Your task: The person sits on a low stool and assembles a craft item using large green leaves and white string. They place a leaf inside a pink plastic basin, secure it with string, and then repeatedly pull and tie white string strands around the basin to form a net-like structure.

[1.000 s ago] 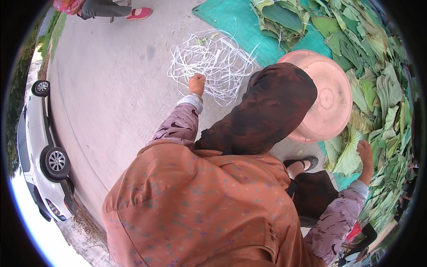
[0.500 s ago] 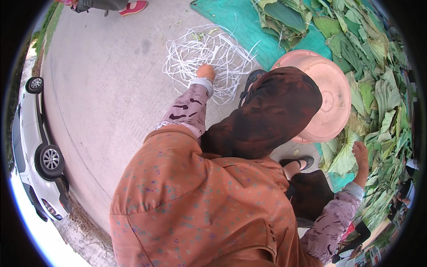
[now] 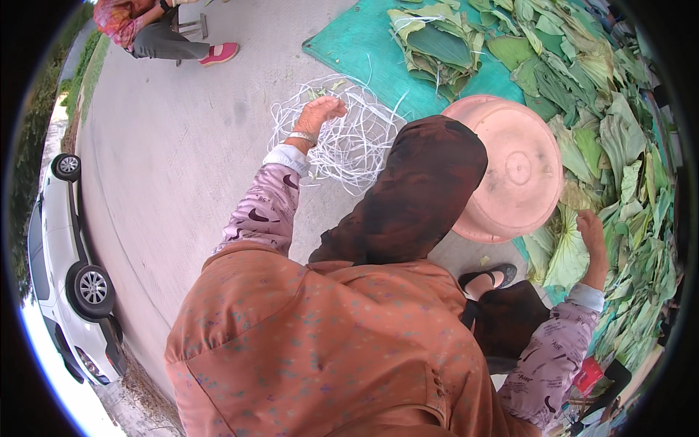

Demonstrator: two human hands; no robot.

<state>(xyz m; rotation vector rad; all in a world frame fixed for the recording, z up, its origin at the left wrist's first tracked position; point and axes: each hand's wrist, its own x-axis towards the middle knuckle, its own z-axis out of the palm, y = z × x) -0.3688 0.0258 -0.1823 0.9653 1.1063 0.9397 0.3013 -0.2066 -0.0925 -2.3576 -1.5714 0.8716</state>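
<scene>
My left hand [image 3: 317,120] is over a loose tangle of white plastic strips [image 3: 357,149] on the pavement. Its fingers are bent together, and whether a strip is between them I cannot make out. On the right, my right hand [image 3: 593,240] hangs beside large green leaves [image 3: 564,251], its fingers curled; anything inside them is hidden. Between my hands lies an overturned pink plastic basin [image 3: 539,138], partly behind my dark-covered knee [image 3: 422,182]. A bundle of folded leaves [image 3: 437,51] with white strips around it rests on a green tarp [image 3: 349,51].
A long heap of leaves [image 3: 619,160] runs down the right side. At the far left another person [image 3: 160,36] in red shoes sits on a low seat. A white car [image 3: 62,255] stands at the left edge. My sandalled foot [image 3: 491,280] is below the basin.
My left hand has risen from the strips and moved left. The view has shifted, bringing more of the seated person into sight. My right hand stays near the leaves.
</scene>
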